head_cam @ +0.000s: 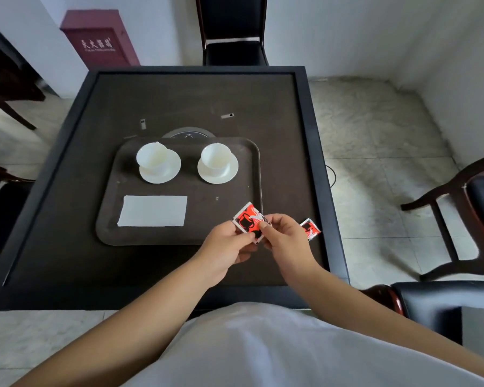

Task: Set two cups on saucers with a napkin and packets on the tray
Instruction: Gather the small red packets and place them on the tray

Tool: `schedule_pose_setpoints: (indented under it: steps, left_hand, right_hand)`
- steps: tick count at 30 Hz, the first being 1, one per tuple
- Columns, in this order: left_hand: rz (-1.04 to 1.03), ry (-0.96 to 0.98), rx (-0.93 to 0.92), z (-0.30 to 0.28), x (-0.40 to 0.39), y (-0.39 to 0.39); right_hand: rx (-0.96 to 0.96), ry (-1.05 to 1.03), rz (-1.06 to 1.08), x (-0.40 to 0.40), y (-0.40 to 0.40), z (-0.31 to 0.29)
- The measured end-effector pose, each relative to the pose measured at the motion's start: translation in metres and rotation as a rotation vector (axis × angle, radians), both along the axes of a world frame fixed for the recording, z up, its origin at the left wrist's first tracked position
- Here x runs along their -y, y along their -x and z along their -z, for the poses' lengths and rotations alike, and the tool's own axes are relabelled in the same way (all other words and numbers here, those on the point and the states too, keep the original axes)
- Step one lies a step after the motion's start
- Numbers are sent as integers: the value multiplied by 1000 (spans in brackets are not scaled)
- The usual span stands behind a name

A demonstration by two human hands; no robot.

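A red, white and black packet (248,220) is pinched between both hands over the tray's corner at 5 o'clock, tilted so one corner points toward 11 o'clock; its lower edge is hidden behind the fingers. The left hand (226,245) clamps its near-left edge, the right hand (284,238) its right edge, fingers curled. A second packet (310,228) peeks out at 3 o'clock of the right hand, partly hidden; whether it lies on the table (67,247) or is held cannot be told. On the dark tray (207,208), a white napkin (153,211) lies flat at 7 o'clock, long axis running 9 to 3. Two white cups (151,157) (216,157) sit on saucers (162,174) (221,175) along the far side.
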State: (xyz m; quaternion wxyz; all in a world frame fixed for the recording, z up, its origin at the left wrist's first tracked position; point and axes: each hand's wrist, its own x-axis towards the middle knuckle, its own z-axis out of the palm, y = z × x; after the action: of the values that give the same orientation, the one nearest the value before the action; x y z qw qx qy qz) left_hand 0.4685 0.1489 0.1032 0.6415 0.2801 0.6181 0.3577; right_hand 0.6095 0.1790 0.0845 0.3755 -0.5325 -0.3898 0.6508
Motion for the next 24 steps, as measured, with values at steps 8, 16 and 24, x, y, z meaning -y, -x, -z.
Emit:
schedule_pose_setpoints:
  steps: [8, 16, 24]
  left_hand:
    - [112, -26, -253, -6, -10, 25]
    - [12, 26, -140, 1, -17, 17]
    - [-19, 32, -176, 12, -24, 19]
  right_hand:
    - [105, -47, -199, -18, -11, -10]
    - [221, -8, -99, -17, -8, -4]
    - [400, -72, 96, -53, -37, 24]
